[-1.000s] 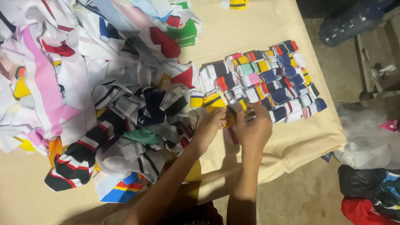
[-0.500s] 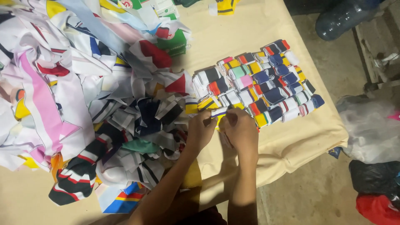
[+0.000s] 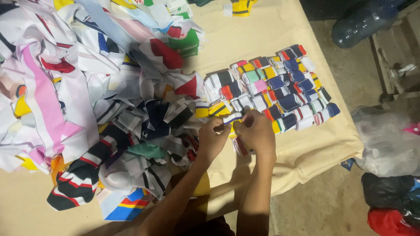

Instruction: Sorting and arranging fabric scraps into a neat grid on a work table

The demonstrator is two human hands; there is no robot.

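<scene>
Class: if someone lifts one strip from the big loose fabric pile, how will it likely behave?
The fabric pile lies crumpled and draped, so a strip would probably hang floppy. It looks thin, likely light. Strips overlap and tangle, so neighbours may drag along.

1. Small folded fabric strip [image 3: 232, 118]: white with a blue and yellow edge.
2. Rolled fabric bundles [image 3: 280, 89]: red, navy, yellow, pink, mint, white stripes.
3. Loose fabric heap [image 3: 96, 100]: white, pink, black, red.
4. Cloth table cover [image 3: 271, 35]: plain beige.

Bright overhead light on the table [image 3: 271, 35], dim floor at right, arms casting soft shadows.
</scene>
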